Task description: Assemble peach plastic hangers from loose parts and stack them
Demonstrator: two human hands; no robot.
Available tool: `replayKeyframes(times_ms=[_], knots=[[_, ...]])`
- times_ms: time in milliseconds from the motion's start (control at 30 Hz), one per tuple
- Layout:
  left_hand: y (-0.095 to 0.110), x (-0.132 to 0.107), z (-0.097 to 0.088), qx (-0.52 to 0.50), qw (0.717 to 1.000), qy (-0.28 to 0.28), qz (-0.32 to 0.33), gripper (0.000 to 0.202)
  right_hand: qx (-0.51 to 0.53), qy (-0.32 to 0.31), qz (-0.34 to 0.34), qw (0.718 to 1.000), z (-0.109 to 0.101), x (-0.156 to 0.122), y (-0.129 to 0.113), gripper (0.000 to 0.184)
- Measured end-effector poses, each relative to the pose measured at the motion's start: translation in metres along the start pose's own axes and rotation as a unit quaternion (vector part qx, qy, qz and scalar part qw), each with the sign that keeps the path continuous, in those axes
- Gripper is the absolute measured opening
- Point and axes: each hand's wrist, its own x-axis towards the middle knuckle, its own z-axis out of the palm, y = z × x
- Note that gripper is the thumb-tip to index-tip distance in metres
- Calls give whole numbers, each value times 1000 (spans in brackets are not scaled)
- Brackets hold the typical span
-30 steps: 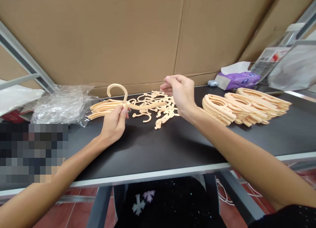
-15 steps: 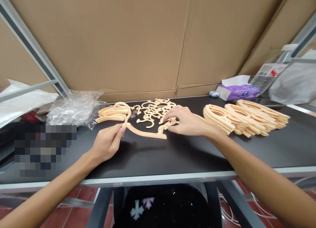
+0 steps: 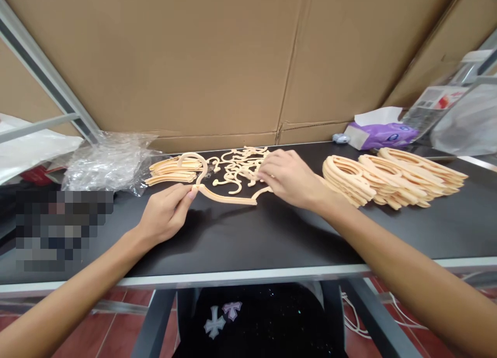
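Note:
My left hand (image 3: 165, 213) pinches the neck of a peach plastic hanger (image 3: 217, 195) that lies low over the black table (image 3: 248, 234), its hook curling up toward the left. My right hand (image 3: 289, 179) rests fingers-down at the edge of a loose heap of small peach hook pieces (image 3: 236, 169), its fingertips closed on one small piece near the hanger's right end. A short stack of curved peach arms (image 3: 173, 172) sits just behind the left hand.
A long row of stacked peach ring-shaped hanger parts (image 3: 392, 179) fills the right of the table. Crumpled clear plastic (image 3: 108, 164) lies at the left, a purple tissue pack (image 3: 382, 133) at the back right. Cardboard sheets (image 3: 233, 63) form the back wall.
The left hand lowered the hanger from the air to the table. The right hand came down from above onto the hook heap and closed on a piece.

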Motion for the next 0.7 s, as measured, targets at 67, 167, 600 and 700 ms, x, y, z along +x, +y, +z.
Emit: replayKeyframes(times_ms=[67,167,600,700], knots=[[-1,1,0,1,1000,8,3,26,43,95,40,994,-6,1,-6,27],[-1,2,1,3,1000,9,-4,25,223,142,124,956,-12,1,-19,24],[-5,-2,4,-17,995,63,-71,20,376,-30,217,900,18,-3,-46,34],[-5,-3,5,-28,993,66,-92,20,373,-52,189,907,20,-5,-47,40]])
